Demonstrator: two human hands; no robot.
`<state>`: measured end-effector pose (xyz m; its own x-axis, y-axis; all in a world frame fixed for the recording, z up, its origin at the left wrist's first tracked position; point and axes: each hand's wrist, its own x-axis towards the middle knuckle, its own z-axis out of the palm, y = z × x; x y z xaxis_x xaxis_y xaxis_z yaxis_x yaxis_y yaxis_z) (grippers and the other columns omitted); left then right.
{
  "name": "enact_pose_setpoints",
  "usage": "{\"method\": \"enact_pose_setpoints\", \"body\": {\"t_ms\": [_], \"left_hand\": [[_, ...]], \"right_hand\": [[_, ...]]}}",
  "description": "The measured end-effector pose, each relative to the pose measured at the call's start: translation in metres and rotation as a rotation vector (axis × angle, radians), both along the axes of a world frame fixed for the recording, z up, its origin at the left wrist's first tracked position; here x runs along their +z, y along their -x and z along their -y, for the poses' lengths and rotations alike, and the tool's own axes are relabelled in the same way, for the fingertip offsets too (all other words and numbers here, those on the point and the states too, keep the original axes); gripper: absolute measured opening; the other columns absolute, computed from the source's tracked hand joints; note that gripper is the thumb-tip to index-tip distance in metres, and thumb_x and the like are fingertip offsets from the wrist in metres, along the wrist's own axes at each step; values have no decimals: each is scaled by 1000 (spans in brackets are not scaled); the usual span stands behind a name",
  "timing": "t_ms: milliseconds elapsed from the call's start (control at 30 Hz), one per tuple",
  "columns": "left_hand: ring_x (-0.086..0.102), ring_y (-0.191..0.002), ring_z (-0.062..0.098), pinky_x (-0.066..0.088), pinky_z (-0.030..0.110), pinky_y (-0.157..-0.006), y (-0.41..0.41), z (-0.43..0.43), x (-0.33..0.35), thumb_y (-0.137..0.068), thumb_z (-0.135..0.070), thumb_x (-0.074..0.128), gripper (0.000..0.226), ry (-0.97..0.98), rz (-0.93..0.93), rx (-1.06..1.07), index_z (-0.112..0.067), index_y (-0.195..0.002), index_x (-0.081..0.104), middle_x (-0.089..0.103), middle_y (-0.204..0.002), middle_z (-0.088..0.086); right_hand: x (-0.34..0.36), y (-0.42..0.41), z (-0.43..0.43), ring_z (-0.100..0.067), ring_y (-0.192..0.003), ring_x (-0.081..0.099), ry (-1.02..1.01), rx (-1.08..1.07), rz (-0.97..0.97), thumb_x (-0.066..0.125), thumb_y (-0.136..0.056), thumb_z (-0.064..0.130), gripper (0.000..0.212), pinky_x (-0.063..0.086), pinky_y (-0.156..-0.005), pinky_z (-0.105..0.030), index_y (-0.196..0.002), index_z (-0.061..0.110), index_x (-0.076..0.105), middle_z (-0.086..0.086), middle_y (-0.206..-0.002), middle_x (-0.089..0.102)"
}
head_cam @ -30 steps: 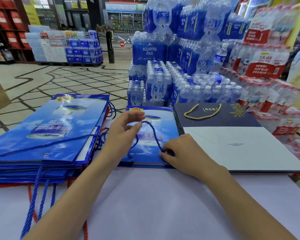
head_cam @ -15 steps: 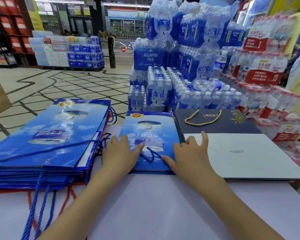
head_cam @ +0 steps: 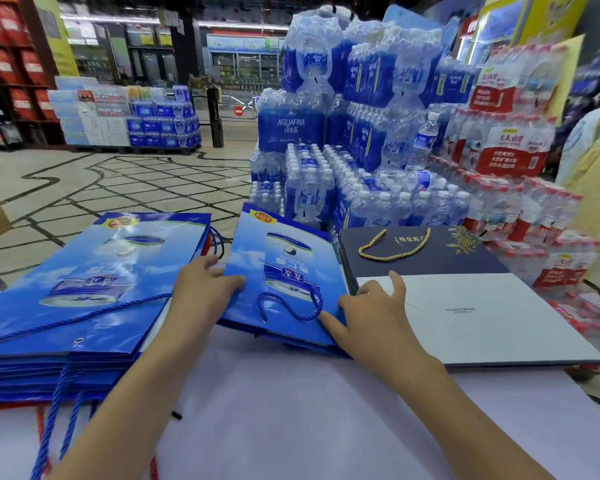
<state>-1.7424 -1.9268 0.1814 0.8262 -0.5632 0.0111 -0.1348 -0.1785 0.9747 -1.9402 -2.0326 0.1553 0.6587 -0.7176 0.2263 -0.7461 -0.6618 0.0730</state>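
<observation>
Where the frame begins at the left, stack of flat blue paper gift bags: it lies on the table with pale lilac cloth, and blue rope handles hang over the near edge.
Left hand: just right of the stack. It pinches the left edge of the single blue paper gift bag, thumb on top, fingers curled round the edge.
Single blue paper gift bag: centre of the frame, between both hands. It appears lifted a little, and its blue cord handle lies looped on its face.
Right hand: the thumb presses the near right corner of the bag. The fingers are loose and spread on the flat navy and white paper bag and clasp nothing.
Flat navy and white paper bag: right of centre, just beside the blue one.
Shrink-wrapped packs of water bottles: upper right, behind the table.
</observation>
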Motion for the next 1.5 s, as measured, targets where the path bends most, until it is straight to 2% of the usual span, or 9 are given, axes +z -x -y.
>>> {"method": "enact_pose_setpoints", "body": {"t_ms": [167, 267, 433, 567, 667, 967, 1167, 1333, 1500], "left_hand": [[70, -85, 25, 57, 45, -82, 3, -1, -6, -83, -4, 67, 32, 3, -104, -109, -19, -112, 63, 71, -104, 6], [72, -70, 14, 59, 33, -64, 6, -3, 1, -89, 0, 61, 34, 163, -117, -128, -24, -113, 57, 70, -98, 0], [72, -88, 23, 57, 41, -77, 10, -16, 18, -90, -4, 62, 39, 412, -25, -165, -32, -118, 60, 74, -102, 1], [70, -98, 29, 56, 46, -82, 15, -25, 25, -93, -9, 61, 47, 555, 10, -217, -29, -134, 51, 73, -108, 4], [69, -101, 30, 58, 47, -80, 20, -23, 23, -94, -6, 57, 49, 607, -41, -241, -26, -137, 47, 71, -113, 6], [71, -93, 26, 58, 43, -82, 46, 39, 38, -89, -3, 63, 32, 520, -170, -269, -17, -117, 57, 72, -108, 8], [71, -92, 26, 58, 48, -82, 88, 86, 49, -84, -20, 72, 39, 366, -210, -309, -14, -121, 59, 70, -109, 9], [72, -79, 14, 57, 29, -62, 131, 104, 47, -85, -17, 73, 33, 373, -238, -388, -16, -114, 56, 71, -102, 1], [68, -81, 19, 56, 35, -57, 159, 105, 1, -82, -30, 75, 31, -69, -49, -426, -18, -101, 53, 65, -102, 3]], "right_hand": [[-5, 0, 5, -16, -113, 49, -10, -22, 46, 29, -94, 68, 55, -1, -114, -49, -93, 25, 65, 6, -89, 65], [-5, 0, 5, -17, -113, 48, -37, -35, 107, 30, -94, 67, 53, 6, -112, -47, -100, 26, 64, 7, -94, 65], [-4, -1, 13, -23, -106, 56, -21, -5, 507, 42, -94, 63, 56, 34, -98, -38, -132, 24, 51, 2, -113, 64], [14, 0, 8, -13, -108, 60, -571, -11, 1030, 62, -86, 57, 70, 46, -89, -29, -144, 29, 34, 9, -120, 62], [30, 5, 12, -12, -96, 70, -966, 67, 1314, 73, -86, 33, 49, 55, -79, -31, -129, 24, 51, 3, -110, 72], [70, 49, 42, -10, -60, 64, -1109, 66, 1402, 59, -96, 14, 15, 50, -41, -25, -110, 12, 62, -3, -90, 68], [106, 101, 74, -16, -73, 64, -950, -22, 1404, 60, -96, 13, 19, 54, -50, -26, -113, 9, 65, -5, -94, 71], [106, 153, 89, -17, -73, 72, -972, -8, 1534, 61, -92, 3, 12, 58, -62, -25, -100, 7, 68, -4, -90, 76], [56, 190, 107, -22, -78, 64, -827, -293, 1265, 74, -81, 0, 33, 51, -65, -28, -110, 9, 62, -7, -90, 66]]}}
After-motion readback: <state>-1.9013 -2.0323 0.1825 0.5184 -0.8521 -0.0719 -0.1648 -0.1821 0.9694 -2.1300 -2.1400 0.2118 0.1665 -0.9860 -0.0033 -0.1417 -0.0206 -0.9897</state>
